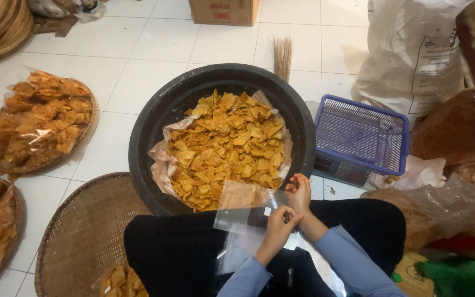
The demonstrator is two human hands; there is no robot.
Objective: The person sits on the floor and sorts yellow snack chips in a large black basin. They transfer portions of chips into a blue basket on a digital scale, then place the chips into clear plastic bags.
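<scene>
A wide black basin (149, 137) stands on the tiled floor in front of my knees. It is lined with plastic and heaped with orange-yellow fried chips (226, 146). Over its near rim I hold a small clear plastic bag (237, 212), empty and hanging to the left. My left hand (277, 230) pinches the bag's right edge from below. My right hand (300, 192) grips the same edge just above it, fingers curled. More clear bags (235, 253) lie on my dark lap.
A blue plastic basket (358, 132) sits on a scale right of the basin. Woven trays with bagged chips (39, 121) lie at the left, and an almost bare woven tray (83, 231) is at the near left. A white sack (413, 55), cardboard box (224, 11) and straw broom (282, 55) stand behind.
</scene>
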